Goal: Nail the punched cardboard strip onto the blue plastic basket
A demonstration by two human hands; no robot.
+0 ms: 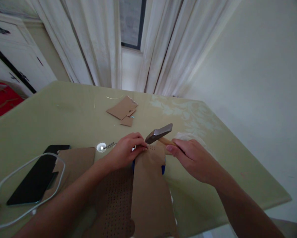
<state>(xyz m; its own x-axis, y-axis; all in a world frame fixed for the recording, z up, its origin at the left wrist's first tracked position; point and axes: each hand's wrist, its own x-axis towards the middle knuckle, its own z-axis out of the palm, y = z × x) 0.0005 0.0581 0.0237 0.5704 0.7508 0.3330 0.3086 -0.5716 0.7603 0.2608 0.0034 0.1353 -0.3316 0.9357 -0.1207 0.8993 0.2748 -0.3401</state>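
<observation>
one hammer [160,133], its handle gripped in the fingers of the right hand [194,158], head just beside the left fingertips | left hand [126,148] bent down onto cardboard strip [150,191], cannot tell if pinching anything | small holes [152,148] just right of those fingertips

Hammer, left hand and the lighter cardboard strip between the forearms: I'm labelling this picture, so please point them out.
Hammer [160,133]: head view, on its metal head.
Left hand [125,149]: head view, on the back of the hand.
Cardboard strip [150,191]: head view, on its bare surface.
</observation>
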